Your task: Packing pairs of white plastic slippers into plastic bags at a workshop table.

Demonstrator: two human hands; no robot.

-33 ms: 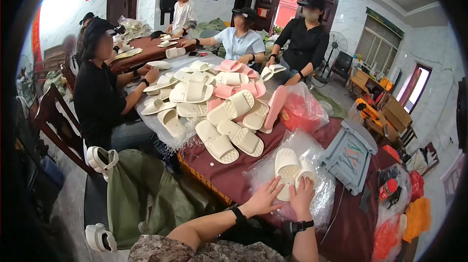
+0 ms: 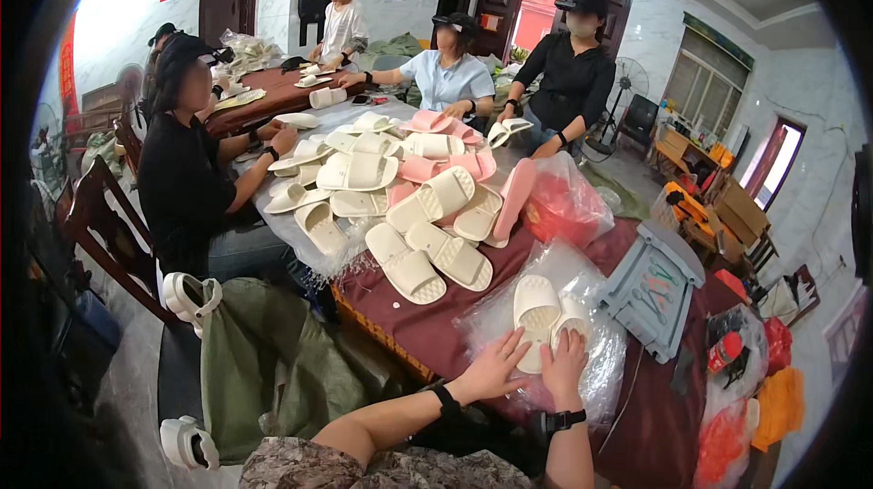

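Note:
A pair of cream slide slippers (image 2: 535,301) lies side by side near me on clear plastic wrapping (image 2: 602,378). My left hand (image 2: 496,368) rests at the left slipper's near end, its fingers stretched out and touching the edge. Over the near part of the right slipper lies my right hand (image 2: 565,367), fingers extended and apart. Neither hand grips anything. Beyond them are two loose cream slippers, a left one (image 2: 400,262) and a right one (image 2: 450,255), in front of a heap of cream slippers (image 2: 356,171) mixed with pink slippers (image 2: 514,198).
A grey plastic stool (image 2: 650,289) lies on the dark red tablecloth (image 2: 436,334) at right, beside a red plastic bag (image 2: 568,202). Green sacking (image 2: 264,352) covers the left side by a wooden chair (image 2: 109,225). Several people stand or sit around the tables, one handling slippers at left.

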